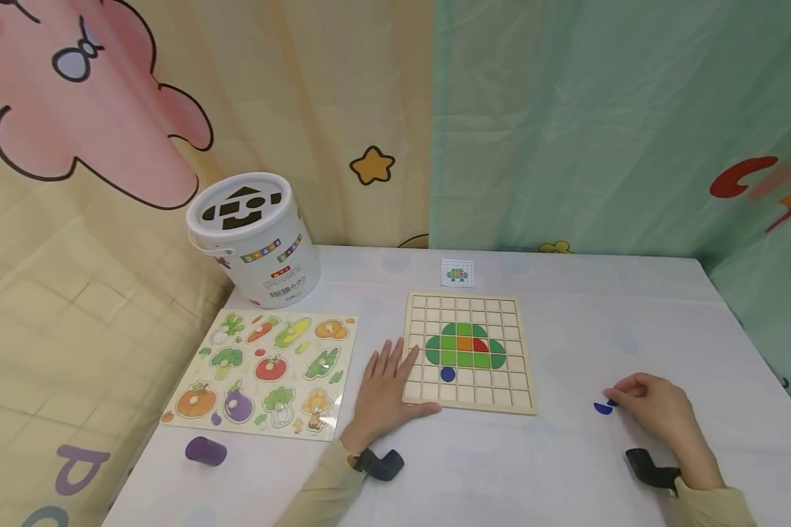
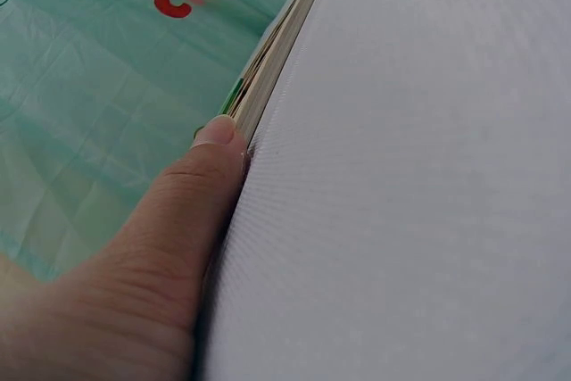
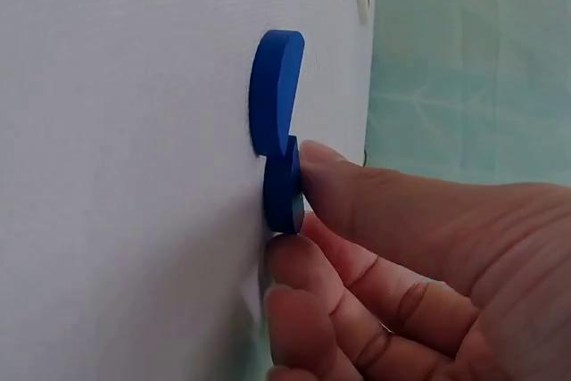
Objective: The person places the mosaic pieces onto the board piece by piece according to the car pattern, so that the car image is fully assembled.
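Observation:
A wooden grid board (image 1: 469,395) holds a car-like shape of green, orange and red pieces, with a blue round (image 1: 447,374) below it at the left. My left hand (image 1: 385,391) lies with fingers spread along the board's left edge, its thumb (image 2: 183,207) against the near edge. Off to the right, my right hand (image 1: 655,406) pinches a small blue piece (image 3: 282,189) between thumb and index finger, close to the tabletop. Beside that piece, and apparently touching it, lies a blue half-circle piece (image 3: 275,91). The fingers partly hide the pinched piece in the head view.
Behind the board lies a small pattern card (image 1: 458,273). A vegetable puzzle board (image 1: 264,380) is at the left, with a white lidded bucket (image 1: 264,256) behind it and a purple cylinder (image 1: 206,451) in front. Curtains (image 1: 587,132) hang along the table's back edge.

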A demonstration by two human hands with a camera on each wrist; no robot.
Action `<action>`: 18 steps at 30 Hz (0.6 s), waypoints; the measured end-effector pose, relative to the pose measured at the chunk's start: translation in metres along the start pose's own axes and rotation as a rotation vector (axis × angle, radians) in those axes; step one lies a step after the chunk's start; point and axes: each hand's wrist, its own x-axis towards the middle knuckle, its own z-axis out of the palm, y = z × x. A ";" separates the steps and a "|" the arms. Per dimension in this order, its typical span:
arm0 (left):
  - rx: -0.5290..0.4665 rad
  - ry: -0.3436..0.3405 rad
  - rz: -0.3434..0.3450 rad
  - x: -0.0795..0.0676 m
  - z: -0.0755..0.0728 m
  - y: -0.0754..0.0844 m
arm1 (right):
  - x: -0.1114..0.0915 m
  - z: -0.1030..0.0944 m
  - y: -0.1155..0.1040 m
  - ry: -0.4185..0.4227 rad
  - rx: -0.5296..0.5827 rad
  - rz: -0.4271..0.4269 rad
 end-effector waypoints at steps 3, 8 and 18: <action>0.003 -0.001 -0.001 0.000 0.000 0.000 | 0.002 0.004 -0.004 0.036 0.020 -0.048; -0.010 0.015 0.006 0.000 0.001 0.001 | 0.004 0.005 -0.010 0.047 0.035 -0.060; -0.008 -0.006 -0.009 0.001 0.001 0.000 | 0.001 -0.003 -0.005 -0.113 -0.004 0.067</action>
